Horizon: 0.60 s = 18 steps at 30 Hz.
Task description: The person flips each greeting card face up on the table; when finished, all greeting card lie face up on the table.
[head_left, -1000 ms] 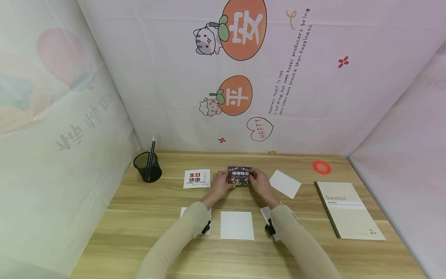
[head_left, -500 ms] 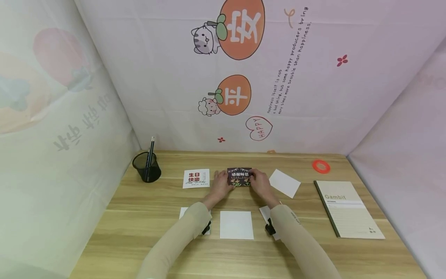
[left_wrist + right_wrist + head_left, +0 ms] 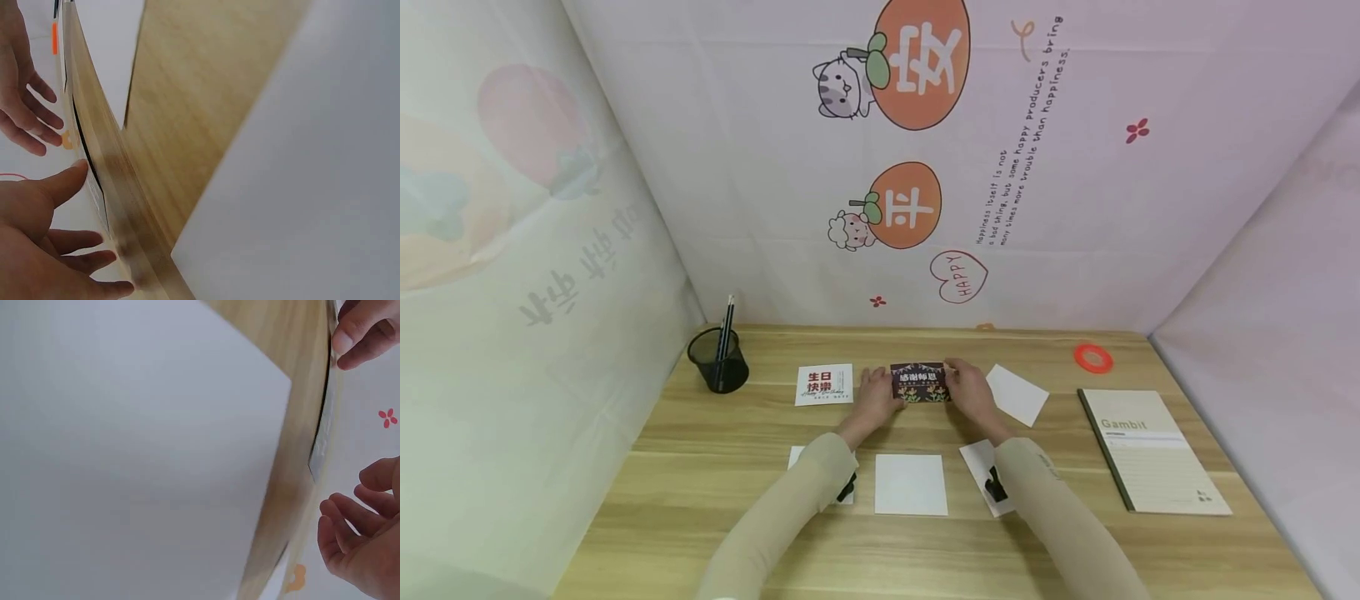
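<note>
A dark greeting card with white characters and printed flowers lies at the middle of the table in the head view. My left hand is at its left edge. In the left wrist view, the thumb of that hand touches the card's edge, with the other fingers extended beside it. My right hand is just off the card's right end. Its fingers are relaxed and hold nothing in the right wrist view, where the right hand stands apart from the card.
A white birthday card lies left, a blank white card right. Nearer me lie a white square and two white cards partly under my sleeves. Farther out stand a black mesh pen cup, an orange-red ring and a notebook.
My right hand has moved slightly to the right, off the card's end, so more of the dark card shows. My left hand has stayed at the left edge.
</note>
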Motion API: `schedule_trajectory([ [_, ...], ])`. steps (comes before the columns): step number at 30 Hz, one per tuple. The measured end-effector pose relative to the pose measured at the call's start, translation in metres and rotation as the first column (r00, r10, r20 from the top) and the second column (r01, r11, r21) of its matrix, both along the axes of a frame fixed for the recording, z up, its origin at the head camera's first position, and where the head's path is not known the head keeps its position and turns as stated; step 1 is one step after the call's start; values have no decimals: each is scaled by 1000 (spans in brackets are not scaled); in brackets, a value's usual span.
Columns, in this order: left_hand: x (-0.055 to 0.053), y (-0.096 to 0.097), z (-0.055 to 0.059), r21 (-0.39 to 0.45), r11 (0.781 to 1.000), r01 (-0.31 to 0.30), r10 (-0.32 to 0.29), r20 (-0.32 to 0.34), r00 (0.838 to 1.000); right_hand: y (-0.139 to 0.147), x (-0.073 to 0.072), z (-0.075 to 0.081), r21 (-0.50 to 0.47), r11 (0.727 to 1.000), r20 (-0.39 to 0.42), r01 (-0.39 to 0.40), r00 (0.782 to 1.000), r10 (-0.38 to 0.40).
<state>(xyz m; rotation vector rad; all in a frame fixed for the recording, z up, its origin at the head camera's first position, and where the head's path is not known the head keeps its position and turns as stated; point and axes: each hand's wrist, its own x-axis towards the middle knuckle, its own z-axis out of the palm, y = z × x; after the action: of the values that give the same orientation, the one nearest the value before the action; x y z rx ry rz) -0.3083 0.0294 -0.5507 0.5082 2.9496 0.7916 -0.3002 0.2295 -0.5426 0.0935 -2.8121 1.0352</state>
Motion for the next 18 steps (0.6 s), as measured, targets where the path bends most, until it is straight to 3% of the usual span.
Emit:
schedule_trajectory([
  [6, 0, 6, 4, 42, 999, -1, 2, -13, 1000, 15, 5, 9, -3, 1000, -50, -22, 999, 22],
  [18, 4, 27, 10, 5, 992, 125, -124, -117, 985, 47, 16, 7, 18, 1000, -68, 14, 998, -12],
])
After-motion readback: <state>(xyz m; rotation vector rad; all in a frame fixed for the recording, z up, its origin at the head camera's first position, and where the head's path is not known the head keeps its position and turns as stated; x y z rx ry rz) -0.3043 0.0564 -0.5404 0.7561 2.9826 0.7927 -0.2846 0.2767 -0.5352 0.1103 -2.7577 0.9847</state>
